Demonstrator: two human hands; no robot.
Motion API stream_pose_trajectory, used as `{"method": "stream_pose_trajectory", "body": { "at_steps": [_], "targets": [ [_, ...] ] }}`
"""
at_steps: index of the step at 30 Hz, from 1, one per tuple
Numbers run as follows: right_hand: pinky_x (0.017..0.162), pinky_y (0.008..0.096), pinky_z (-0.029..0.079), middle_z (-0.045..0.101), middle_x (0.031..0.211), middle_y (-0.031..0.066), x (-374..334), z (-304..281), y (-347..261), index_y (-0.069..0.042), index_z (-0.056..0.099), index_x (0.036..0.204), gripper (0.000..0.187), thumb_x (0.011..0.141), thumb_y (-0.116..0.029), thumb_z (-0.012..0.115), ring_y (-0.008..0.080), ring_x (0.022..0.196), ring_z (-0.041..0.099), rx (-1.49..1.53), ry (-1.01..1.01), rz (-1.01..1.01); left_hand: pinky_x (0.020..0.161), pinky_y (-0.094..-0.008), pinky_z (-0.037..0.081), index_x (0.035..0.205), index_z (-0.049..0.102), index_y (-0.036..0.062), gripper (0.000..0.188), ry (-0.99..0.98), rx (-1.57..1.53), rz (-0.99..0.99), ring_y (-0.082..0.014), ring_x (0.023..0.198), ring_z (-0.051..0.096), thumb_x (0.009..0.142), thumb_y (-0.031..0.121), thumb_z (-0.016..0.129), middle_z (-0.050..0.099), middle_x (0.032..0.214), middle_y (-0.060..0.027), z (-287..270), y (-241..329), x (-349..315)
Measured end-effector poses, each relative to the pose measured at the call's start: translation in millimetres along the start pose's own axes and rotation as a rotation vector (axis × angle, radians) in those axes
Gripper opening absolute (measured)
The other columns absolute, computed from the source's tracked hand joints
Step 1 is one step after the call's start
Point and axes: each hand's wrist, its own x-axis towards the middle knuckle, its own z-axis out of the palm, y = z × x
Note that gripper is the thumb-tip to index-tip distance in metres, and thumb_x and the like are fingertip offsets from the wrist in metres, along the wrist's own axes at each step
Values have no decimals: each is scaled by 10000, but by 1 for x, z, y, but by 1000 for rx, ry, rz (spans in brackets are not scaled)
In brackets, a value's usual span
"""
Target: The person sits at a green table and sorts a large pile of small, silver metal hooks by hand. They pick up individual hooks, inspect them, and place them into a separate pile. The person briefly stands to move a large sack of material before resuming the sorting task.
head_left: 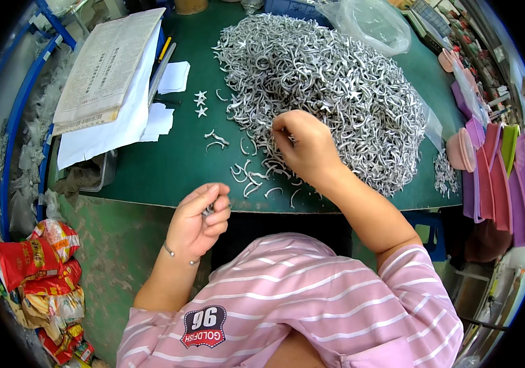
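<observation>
A large heap of small silver metal pieces (330, 80), mostly curved crescents with some stars, covers much of the green table (195, 159). At the heap's near left edge is my right hand (305, 144), its fingers curled together and pointing down; whatever they pinch is hidden. My left hand (201, 218) is held palm up just off the table's front edge, fingers closed around several small silver pieces (208, 210). Between the hands lie loose crescents (249, 178). Farther left are a few star pieces (201, 103) and a small group of curved pieces (216, 141).
Newspapers (106, 67) and white paper slips (159, 119) lie at the left, beside a yellow pen (165, 49). Behind the heap are a clear plastic bag (373, 27) and a blue bin (299, 9). Pink and purple bins (489, 178) line the right edge. Red packets (35, 264) are piled lower left.
</observation>
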Motion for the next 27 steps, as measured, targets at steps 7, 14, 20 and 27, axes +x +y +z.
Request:
{"method": "stream_pose_trajectory", "body": {
  "at_steps": [7,14,20,27],
  "targets": [
    [640,263,590,671,902,169,8,-24,-15,93,607,1005,154,885,-3,589,217,789,698,1053,-137,996,449,-165,325,1091,600,17,227,213,289,292,-32,607,472,904,138,645,561,792,31,50,-5,47],
    [587,266,590,678,871,168,3,-29,-9,74,591,1003,161,860,3,605,204,722,700,1189,-229,1162,445,-154,303,1042,642,-30,204,107,479,433,10,574,435,874,81,677,642,803,-16,61,-10,62],
    [600,274,594,676,875,179,-2,-25,-7,70,591,999,153,865,-5,596,210,721,700,1256,-284,1219,570,-156,418,982,667,-26,163,102,769,633,-26,659,536,881,101,677,664,816,-23,58,-12,61],
    [680,310,602,665,917,207,-8,-22,-17,91,583,1032,170,895,-7,560,254,783,703,1307,-231,1190,429,-177,252,925,610,-4,133,224,820,681,-4,504,369,900,117,658,585,727,-2,42,-13,67]
  ]
}}
